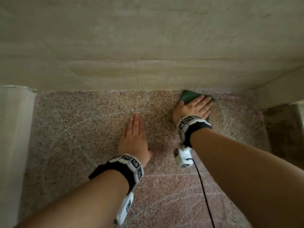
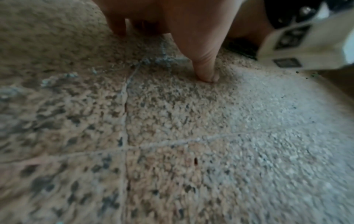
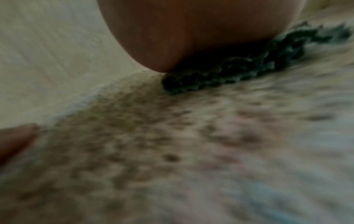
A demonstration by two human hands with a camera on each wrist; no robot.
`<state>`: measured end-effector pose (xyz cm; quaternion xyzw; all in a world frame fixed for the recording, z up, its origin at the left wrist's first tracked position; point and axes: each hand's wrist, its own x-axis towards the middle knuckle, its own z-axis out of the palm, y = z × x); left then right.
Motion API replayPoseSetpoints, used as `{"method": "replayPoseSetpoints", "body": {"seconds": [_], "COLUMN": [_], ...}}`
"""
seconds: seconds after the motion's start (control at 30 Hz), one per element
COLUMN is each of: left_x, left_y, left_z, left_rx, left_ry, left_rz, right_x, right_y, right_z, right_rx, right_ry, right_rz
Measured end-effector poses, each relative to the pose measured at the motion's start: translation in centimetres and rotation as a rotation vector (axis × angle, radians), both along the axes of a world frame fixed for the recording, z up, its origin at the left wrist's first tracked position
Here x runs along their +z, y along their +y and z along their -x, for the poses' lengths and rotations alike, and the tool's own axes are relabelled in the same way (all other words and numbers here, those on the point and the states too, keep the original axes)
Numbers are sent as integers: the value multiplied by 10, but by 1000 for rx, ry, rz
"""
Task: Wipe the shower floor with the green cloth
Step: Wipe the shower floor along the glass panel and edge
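While the left hand (image 1: pixel 134 137) lies flat on the speckled shower floor (image 1: pixel 92 116) with straight fingers together, its grip empty, the right hand (image 1: pixel 193 108) presses down on the green cloth (image 1: pixel 187 96) with fingers spread and straight, nothing curled around it. That cloth sits at the far edge of the floor, touching the beige wall (image 1: pixel 148 46), its fringe showing under the palm in the right wrist view.
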<state>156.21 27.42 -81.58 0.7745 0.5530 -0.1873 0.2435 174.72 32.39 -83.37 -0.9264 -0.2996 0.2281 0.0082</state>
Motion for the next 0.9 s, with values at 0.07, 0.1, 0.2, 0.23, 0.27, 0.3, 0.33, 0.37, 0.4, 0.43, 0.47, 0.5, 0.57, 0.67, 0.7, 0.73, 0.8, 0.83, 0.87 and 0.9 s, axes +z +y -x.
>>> {"method": "replayPoseSetpoints", "body": {"seconds": [0.07,0.1,0.2,0.23,0.27,0.3,0.33,0.37,0.4,0.43,0.47,0.5,0.57,0.67,0.7,0.73,0.8,0.83,0.87,0.9], "left_x": [-3,-5,-6,-6,-5,-4,-2,-2,0,1,2,3,5,6,6,7,8,8,5,3], "left_y": [1,2,3,2,2,2,2,3,4,4,5,5,5,4,4,4,2,-1,-4,-6], "left_z": [1,2,4,4,4,4,3,3,2,1,-1,-3,-5,-8,-10,-13,-22,-28,-33,-37], "left_rx": [-2,-6,1,2,4,0,-9,-21,-28,-27,-24,-18,-17,-58,-92,-125,-176,-198,-216,-224], "left_ry": [-9,-11,-27,-29,-28,-20,-8,5,15,20,25,29,34,55,69,78,61,50,48,49], "left_rz": [-23,-31,-9,-6,-5,-2,-1,0,10,28,41,46,51,7,-18,-35,-18,-6,-5,-15], "right_x": [-1,-3,1,1,0,-1,-1,-2,-1,-1,0,-1,-5,-9,-9,-8,-5,-3,-2,-2], "right_y": [9,6,-21,-35,-47,-57,-66,-73,-81,-89,-97,-104,-113,-103,-98,-94,-93,-95,-99,-104], "right_z": [31,46,61,51,37,20,0,-23,-47,-72,-97,-118,-138,-120,-106,-88,-43,-20,-1,12], "right_rx": [226,413,806,876,918,917,869,770,631,466,295,142,-57,-63,-3,82,309,441,563,653], "right_ry": [28,15,60,51,33,27,22,8,-9,-25,-43,-61,-115,-144,-117,-87,-32,0,35,65], "right_rz": [6,5,36,55,67,60,45,29,20,26,44,59,57,20,22,23,20,8,-5,-10]}}
